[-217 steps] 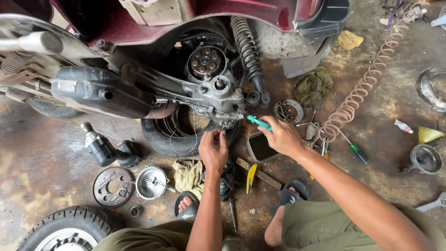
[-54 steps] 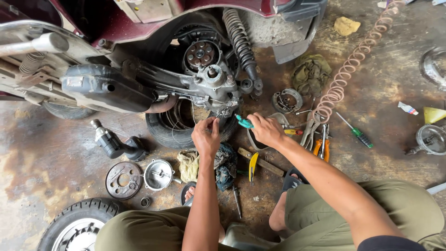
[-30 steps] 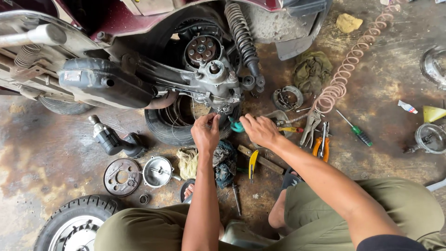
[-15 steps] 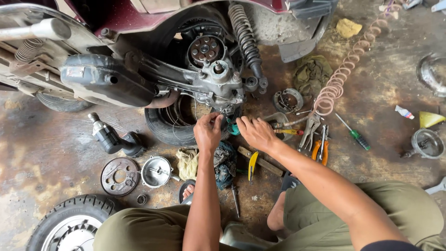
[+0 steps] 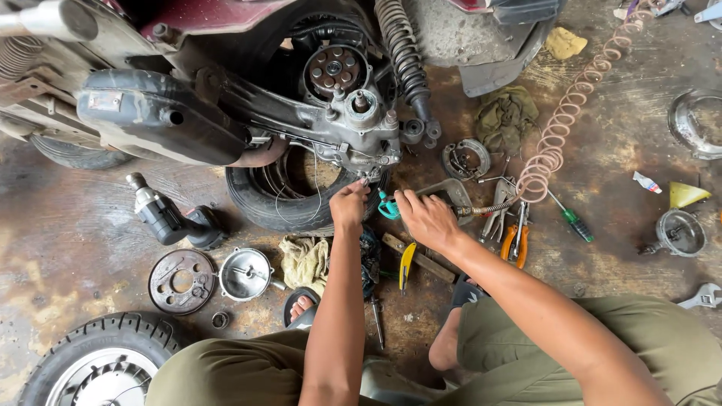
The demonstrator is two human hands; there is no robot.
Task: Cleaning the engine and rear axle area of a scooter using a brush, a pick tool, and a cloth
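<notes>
The left hand [image 5: 349, 204] reaches up under the scooter's gear case [image 5: 359, 134], fingers pinched together at its lower edge; what they pinch is too small to tell. The right hand [image 5: 426, 218] is closed around a teal-handled tool [image 5: 388, 206], whose handle shows between the two hands, just below the case and above the edge of a loose tyre [image 5: 289, 192] lying flat on the floor.

Containers are few. A round metal cover [image 5: 246, 274] lies open side up like a bowl, with a short shaft standing in its middle. At the right a small round metal cup [image 5: 679, 232] sits with something pale inside, too unclear to name. Beside it lies one yellow funnel [image 5: 686, 195], on its side.

By count: two tyres off the scooter, the flat one and a wheel [image 5: 98, 361] with its rim at the lower left corner. One brake plate [image 5: 181, 281] touches the metal cover. One impact gun [image 5: 169, 219] lies left of the flat tyre. One coiled air hose [image 5: 565, 120] runs from the upper right down to the tools. One green screwdriver [image 5: 571, 219] and one pair of orange pliers [image 5: 514, 242] lie near the hose end. One yellow-handled tool [image 5: 406, 265] lies below the right hand. Two rags: a pale one [image 5: 304, 260] by the cover, a green one [image 5: 505, 116] near the hose.
</notes>
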